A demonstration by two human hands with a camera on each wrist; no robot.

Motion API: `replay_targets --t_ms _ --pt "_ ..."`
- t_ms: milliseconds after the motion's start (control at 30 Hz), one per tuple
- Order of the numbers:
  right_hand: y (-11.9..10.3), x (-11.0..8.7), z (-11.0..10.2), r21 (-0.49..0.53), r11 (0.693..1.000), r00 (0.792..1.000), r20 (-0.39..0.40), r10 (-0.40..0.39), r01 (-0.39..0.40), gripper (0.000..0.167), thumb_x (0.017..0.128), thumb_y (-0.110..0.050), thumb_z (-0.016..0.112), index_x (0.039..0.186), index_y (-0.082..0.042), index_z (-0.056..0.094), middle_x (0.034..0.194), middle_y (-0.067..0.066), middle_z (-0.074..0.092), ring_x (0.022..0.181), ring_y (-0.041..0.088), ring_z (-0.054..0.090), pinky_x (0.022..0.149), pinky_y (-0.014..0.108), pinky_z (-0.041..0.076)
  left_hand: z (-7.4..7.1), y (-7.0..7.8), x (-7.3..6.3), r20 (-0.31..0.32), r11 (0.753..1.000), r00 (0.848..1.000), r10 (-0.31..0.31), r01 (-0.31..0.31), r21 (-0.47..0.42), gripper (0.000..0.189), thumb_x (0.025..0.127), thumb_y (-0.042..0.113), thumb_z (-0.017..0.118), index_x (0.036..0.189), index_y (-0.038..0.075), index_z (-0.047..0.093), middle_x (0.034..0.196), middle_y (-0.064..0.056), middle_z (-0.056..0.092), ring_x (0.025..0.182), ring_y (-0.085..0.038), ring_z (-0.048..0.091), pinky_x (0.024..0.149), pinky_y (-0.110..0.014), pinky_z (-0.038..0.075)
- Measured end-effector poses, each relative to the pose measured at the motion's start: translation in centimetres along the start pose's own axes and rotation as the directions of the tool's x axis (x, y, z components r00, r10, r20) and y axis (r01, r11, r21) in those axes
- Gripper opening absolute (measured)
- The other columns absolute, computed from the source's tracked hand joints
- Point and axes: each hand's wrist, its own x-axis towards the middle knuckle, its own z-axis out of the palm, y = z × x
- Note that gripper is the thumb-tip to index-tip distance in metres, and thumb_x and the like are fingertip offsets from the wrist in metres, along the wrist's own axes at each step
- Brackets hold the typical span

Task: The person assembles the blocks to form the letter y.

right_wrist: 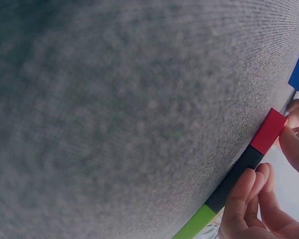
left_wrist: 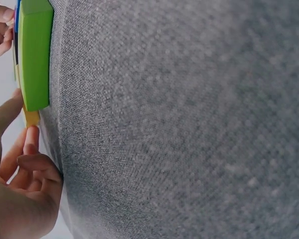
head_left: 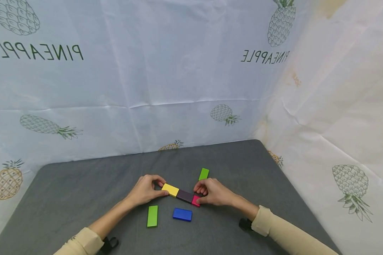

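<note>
A yellow block [head_left: 170,190], a dark block [head_left: 184,196] and a red block [head_left: 195,200] lie end to end in a slanting row on the dark table. My left hand [head_left: 148,189] pinches the yellow block's left end between thumb and fingers. At the row's other end, my right hand [head_left: 216,192] grips the red block, thumb against it and fingers curled. The right wrist view shows the red block [right_wrist: 268,130], another dark stretch [right_wrist: 234,178] beside my fingertips and a green block [right_wrist: 195,222] in one line. My fingers partly cover that line in the head view.
In front of the row lie a blue block [head_left: 182,214] and a green block [head_left: 152,216]. Beyond my right hand is another green block [head_left: 204,173]. A pineapple-printed white cloth [head_left: 166,71] hangs behind and to the right of the grey table [head_left: 83,191].
</note>
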Motion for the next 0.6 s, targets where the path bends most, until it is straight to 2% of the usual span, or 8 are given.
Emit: replay_targets --t_ms 400,600 --pt "0.19 0.01 0.1 0.001 1.0 1.0 0.001 -0.001 0.001 0.029 0.089 -0.007 0.088 0.115 -0.001 0.075 0.101 0.003 0.072 0.088 0.004 0.061 0.08 0.022 0.057 0.03 0.06 -0.25 0.009 0.999 0.999 -0.033 0.033 -0.002 0.036 0.085 0.031 0.094 0.11 0.008 0.081 0.093 -0.001 0.077 0.058 0.0 0.044 0.055 -0.02 0.037" --pt "0.17 -0.03 0.06 -0.006 1.0 1.0 0.001 0.002 -0.002 0.029 0.09 -0.007 0.087 0.115 -0.002 0.075 0.101 0.003 0.072 0.088 0.003 0.06 0.08 0.02 0.057 0.04 0.02 -0.27 0.003 1.0 1.0 -0.023 0.023 0.002 0.036 0.086 0.031 0.094 0.111 0.008 0.081 0.094 -0.001 0.077 0.056 0.0 0.043 0.054 -0.02 0.037"
